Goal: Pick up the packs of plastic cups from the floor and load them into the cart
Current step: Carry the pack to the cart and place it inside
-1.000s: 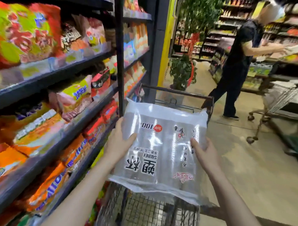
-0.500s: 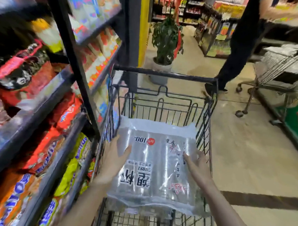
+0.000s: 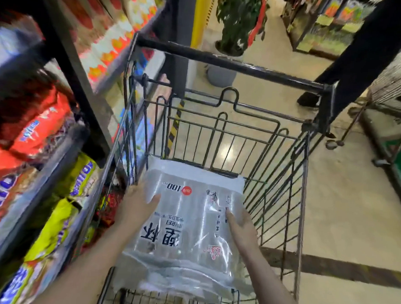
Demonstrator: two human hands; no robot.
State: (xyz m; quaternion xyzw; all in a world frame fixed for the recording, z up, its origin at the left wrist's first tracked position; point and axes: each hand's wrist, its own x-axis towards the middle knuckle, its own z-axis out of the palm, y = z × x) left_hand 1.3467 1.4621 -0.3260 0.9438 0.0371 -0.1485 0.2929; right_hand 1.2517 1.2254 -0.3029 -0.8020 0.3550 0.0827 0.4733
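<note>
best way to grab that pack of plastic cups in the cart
Grip the pack of plastic cups by its two long side edges, coming down from above with one hand per side, as the left hand and right hand do. It is wide, flat and slippery.

The clear plastic pack of stacked cups point(image 3: 188, 224) carries all the readable print, seen upside down from this view: a black "100" beside a small red round badge near its far end, two large black Chinese characters, 塑杯, near the middle, and a small red emblem toward the near right corner. Smaller lines of print on it are too fine to read. Lettering on the orange and yellow snack bags point(image 3: 41, 185) is blurred
</note>
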